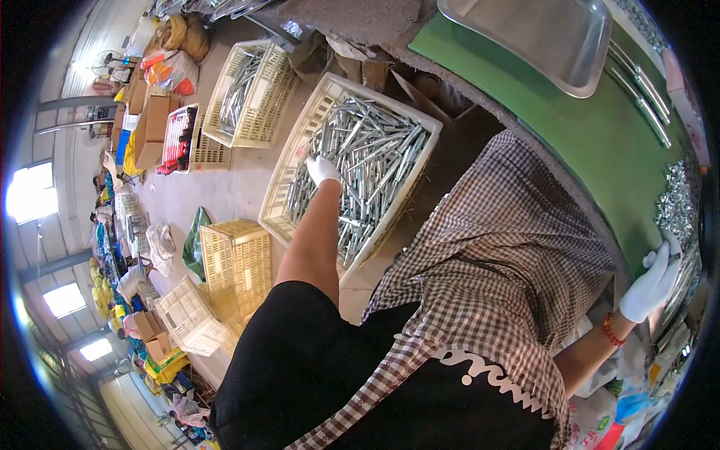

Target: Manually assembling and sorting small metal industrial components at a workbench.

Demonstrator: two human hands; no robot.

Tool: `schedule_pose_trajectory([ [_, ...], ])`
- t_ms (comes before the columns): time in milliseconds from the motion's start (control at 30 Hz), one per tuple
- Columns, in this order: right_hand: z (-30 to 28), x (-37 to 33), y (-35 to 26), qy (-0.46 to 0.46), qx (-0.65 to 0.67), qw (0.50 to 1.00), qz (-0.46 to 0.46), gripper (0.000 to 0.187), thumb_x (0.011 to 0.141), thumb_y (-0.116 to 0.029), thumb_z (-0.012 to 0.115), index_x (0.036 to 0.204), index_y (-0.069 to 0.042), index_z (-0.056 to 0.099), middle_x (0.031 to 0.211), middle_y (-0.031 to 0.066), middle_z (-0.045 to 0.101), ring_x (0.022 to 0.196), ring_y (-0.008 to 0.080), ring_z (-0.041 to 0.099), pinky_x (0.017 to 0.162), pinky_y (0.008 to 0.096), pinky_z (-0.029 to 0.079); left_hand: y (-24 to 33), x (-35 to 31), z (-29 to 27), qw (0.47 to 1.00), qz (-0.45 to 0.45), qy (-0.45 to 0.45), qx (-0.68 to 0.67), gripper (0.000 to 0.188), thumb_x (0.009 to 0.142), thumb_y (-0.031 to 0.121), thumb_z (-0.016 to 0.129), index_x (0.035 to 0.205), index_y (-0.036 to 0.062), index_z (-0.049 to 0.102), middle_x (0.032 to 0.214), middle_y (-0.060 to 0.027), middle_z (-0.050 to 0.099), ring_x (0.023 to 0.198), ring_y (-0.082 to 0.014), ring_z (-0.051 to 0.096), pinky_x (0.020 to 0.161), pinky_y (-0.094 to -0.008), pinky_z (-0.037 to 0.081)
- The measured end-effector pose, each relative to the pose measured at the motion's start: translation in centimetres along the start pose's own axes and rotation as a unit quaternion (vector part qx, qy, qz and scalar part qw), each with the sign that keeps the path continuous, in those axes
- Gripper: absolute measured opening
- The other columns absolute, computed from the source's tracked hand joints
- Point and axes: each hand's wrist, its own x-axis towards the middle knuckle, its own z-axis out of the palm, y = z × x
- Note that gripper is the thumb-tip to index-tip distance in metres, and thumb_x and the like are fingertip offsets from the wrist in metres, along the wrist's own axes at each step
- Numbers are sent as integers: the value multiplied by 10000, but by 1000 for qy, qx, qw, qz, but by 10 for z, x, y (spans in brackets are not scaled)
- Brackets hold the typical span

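My left hand [325, 171], in a white glove, reaches over a cream plastic crate [429, 127] heaped with silvery metal rods [375, 146]. Its fingers look slightly apart and are just above or touching the rods; no rod shows plainly in them. Far to the right, my right hand [651, 283], also gloved in white, is by the edge of the green work surface [517, 82]. Those fingers are curled round something greyish that I cannot make out. Close beside them lies a pile of small shiny metal pieces [676, 196].
A metal tray [536, 37] and several long rods [641, 97] lie on the green surface. Another crate of rods [244, 94] stands farther off, near a crate with red items [180, 142]. Yellowish crates [236, 259] stand on the floor at left, with cardboard boxes [156, 124] beyond.
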Motion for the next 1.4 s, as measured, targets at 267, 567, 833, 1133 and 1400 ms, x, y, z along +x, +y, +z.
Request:
schedule_pose_trajectory([
  [267, -2, 2, 4, 1, 3, 1000, -13, 292, 1016, -143, 448, 1176, -2, 649, 925, -15, 563, 739, 72, 433, 686, 224, 387, 52, 50, 10, 963, 150, -112, 193, 399, 861, 226, 533, 1207, 47, 619, 1066, -253, 679, 975, -402, 659, 886, -453, 500],
  [567, -1, -2, -3, 9, 16, 999, 26, 284, 1012, -126, 450, 1184, -3, 640, 902, -18, 553, 719, 65, 413, 664, 217, 360, 76, -24, 24, 847, 185, -221, 446, 355, 825, 406, 644, 1047, 133, 690, 1049, -185, 694, 984, -373, 664, 855, -474, 514],
  [833, 0, -3, -8, 18, 13, 1000, 11, 283, 1011, -115, 449, 1190, -1, 636, 921, -8, 572, 727, 66, 430, 662, 217, 366, 108, -15, -21, 963, 169, -66, 199, 347, 837, 329, 666, 1001, 22, 664, 981, -169, 694, 941, -323, 660, 845, -400, 495],
  [1133, -2, -2, 0, 7, 14, 1000, -10, 287, 1014, -125, 442, 1190, -16, 641, 913, -13, 564, 716, 61, 422, 651, 216, 362, 204, 28, 2, 769, 262, -238, 531, 393, 795, 393, 710, 1057, 101, 692, 1106, -173, 699, 960, -319, 707, 801, -444, 556],
  [1400, -2, -4, -3, 4, 37, 999, -7, 271, 1012, -116, 460, 1174, 6, 639, 898, -21, 568, 696, 53, 399, 630, 212, 345, 123, 6, 32, 747, 155, -329, 557, 473, 826, 412, 696, 1172, 93, 657, 1188, -171, 676, 1102, -340, 660, 923, -441, 534],
])
